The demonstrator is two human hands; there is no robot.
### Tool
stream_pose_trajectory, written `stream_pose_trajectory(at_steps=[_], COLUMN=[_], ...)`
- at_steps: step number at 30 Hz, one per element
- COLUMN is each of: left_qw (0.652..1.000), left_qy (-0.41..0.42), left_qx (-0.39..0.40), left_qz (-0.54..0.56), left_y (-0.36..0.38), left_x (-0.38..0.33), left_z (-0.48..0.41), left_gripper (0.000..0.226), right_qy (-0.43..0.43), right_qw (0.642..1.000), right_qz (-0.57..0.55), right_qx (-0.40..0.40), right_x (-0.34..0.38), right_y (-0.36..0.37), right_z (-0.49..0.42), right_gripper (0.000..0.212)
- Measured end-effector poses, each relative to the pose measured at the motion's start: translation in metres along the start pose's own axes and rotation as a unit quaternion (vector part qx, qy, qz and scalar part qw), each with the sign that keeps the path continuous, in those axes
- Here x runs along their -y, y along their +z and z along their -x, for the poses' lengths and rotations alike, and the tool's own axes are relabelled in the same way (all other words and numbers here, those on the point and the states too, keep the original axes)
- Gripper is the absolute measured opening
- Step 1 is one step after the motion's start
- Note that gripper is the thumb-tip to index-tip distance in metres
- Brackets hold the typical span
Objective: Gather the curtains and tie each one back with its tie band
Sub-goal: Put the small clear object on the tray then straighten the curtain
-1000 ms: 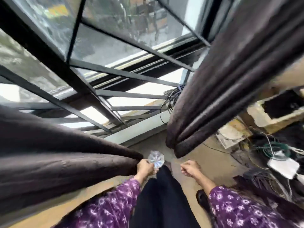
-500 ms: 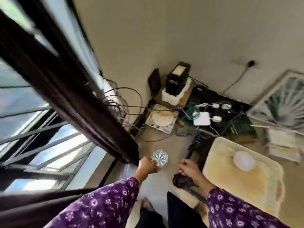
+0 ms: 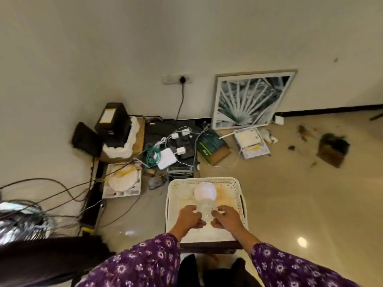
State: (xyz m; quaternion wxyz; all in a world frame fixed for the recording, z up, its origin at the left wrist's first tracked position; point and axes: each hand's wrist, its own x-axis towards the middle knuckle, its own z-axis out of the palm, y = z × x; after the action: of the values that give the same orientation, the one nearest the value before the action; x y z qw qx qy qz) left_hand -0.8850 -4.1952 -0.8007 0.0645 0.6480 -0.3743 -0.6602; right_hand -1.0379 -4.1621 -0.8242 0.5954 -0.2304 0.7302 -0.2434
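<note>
Head view. Both hands are low at centre, over the near edge of a white perforated plastic basket. Left hand and right hand each pinch, with curled fingers, one side of a clear faceted glass piece held between them. A white round globe lies in the basket just beyond it.

The dark brown fabric curtain is at the lower left, well apart from the hands and behind the left sleeve. Its visible fold runs roughly sideways across the frame. No tie band is identifiable.

Judgement: the left hand is nearer, and reaching the curtain needs a turn leftward.
</note>
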Motion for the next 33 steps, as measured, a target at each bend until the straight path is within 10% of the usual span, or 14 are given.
stream_pose_trajectory(at_steps=[16, 21, 33], left_qw=[0.999, 0.999, 0.998], left_qy=[-0.02, -0.036, -0.022], left_qx=[-0.027, -0.034, -0.051], left_qz=[0.002, -0.013, -0.027], left_y=[0.044, 0.028, 0.01], left_x=[-0.014, 0.003, 0.014], left_z=[-0.097, -0.11, -0.116], left_gripper=[0.026, 0.018, 0.018], right_qy=[0.066, 0.105, 0.083], right_qw=[0.961, 0.956, 0.967], right_qz=[-0.118, -0.109, -0.109], right_qx=[-0.24, -0.253, -0.215], right_x=[-0.013, -0.015, -0.023], right_y=[-0.039, -0.033, -0.025], right_z=[-0.104, -0.134, -0.149], right_gripper=[0.009, 0.029, 0.005])
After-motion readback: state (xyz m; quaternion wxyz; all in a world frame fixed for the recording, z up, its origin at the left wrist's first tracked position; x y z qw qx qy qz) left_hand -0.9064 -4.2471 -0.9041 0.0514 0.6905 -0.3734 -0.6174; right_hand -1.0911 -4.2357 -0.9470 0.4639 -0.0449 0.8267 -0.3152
